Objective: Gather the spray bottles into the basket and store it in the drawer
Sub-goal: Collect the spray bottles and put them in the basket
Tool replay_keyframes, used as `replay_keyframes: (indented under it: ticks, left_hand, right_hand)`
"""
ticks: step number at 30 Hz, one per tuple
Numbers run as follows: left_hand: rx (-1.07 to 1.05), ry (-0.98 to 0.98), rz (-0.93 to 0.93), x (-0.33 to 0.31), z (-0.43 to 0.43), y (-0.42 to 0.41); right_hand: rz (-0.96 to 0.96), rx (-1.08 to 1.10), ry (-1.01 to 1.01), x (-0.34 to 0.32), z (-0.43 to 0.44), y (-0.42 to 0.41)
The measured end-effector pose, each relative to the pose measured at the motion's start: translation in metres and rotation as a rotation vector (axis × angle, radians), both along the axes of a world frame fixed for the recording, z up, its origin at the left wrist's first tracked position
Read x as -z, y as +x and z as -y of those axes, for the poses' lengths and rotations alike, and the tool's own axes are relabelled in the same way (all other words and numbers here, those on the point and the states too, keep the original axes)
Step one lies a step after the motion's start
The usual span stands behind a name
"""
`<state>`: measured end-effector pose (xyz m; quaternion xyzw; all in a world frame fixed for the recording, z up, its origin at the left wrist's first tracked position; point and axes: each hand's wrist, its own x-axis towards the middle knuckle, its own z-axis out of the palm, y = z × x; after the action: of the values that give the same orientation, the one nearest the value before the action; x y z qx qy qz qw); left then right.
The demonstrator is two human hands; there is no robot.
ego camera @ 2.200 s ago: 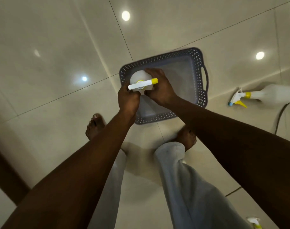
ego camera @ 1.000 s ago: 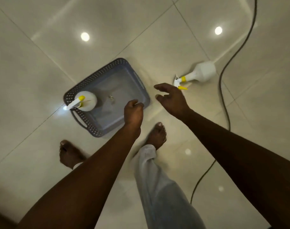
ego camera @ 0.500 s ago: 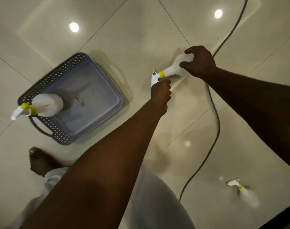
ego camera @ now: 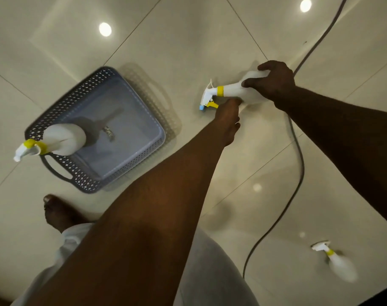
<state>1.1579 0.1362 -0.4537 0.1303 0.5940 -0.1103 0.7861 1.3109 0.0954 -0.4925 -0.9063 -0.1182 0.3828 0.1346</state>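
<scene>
The shiny tile floor (ego camera: 188,40) fills the whole view. The left arm (ego camera: 166,195) is the biggest thing on top of it. It comes up from 6 o'clock and reaches straight out toward 1 o'clock. The right arm (ego camera: 342,133) comes in from 3 o'clock and reaches toward 12 o'clock. Pale trousers (ego camera: 210,272) show under the left arm at 6 o'clock.

The gray basket (ego camera: 77,100) with little holes in its walls sits on the floor at 9 o'clock. One spray bottle (ego camera: 64,139) stands inside it, in the corner toward 8 o'clock. Its spray head sticks out past the rim.

A dark cable (ego camera: 298,168) lies on the floor. It runs from 1 o'clock down to 5 o'clock, going under the right arm.

A second spray bottle (ego camera: 232,88) is at 1 o'clock, tipped on its side, well apart from the basket. Its spray head points toward 9 o'clock. The right hand (ego camera: 274,82) is wrapped around its fat white body, with the thumb on the side facing us. The left hand (ego camera: 229,117) meets the bottle near the yellow trigger. Its fingers are tucked out of sight, so I cannot tell if it is holding on.

A third spray bottle (ego camera: 340,266) lies alone on the floor at 4 o'clock, looking blurry.

A bare foot (ego camera: 58,210) stands at 8 o'clock, just beside the basket.
</scene>
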Motion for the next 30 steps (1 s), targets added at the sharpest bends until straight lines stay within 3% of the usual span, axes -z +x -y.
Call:
replay_keyframes:
  ticks: [7,15,20,30]
  left_hand:
    - [-0.17,0.008,-0.065,-0.017,-0.02,-0.066]
    - [-0.376,0.133,-0.017,-0.049,-0.063,-0.203]
    - [-0.464,0.209,-0.029,-0.057,-0.084,-0.281]
    - [-0.646,0.396,-0.212,-0.035,-0.083,-0.399]
  right_hand:
    - [-0.182,0.312,0.192,-0.042,-0.005,-0.057]
    - [-0.565,0.382,0.341,-0.075,-0.053,-0.185]
    - [-0.823,0.35,0.399,-0.068,-0.082,-0.261]
    - [-0.849,-0.027,0.162,-0.039,-0.124,-0.375]
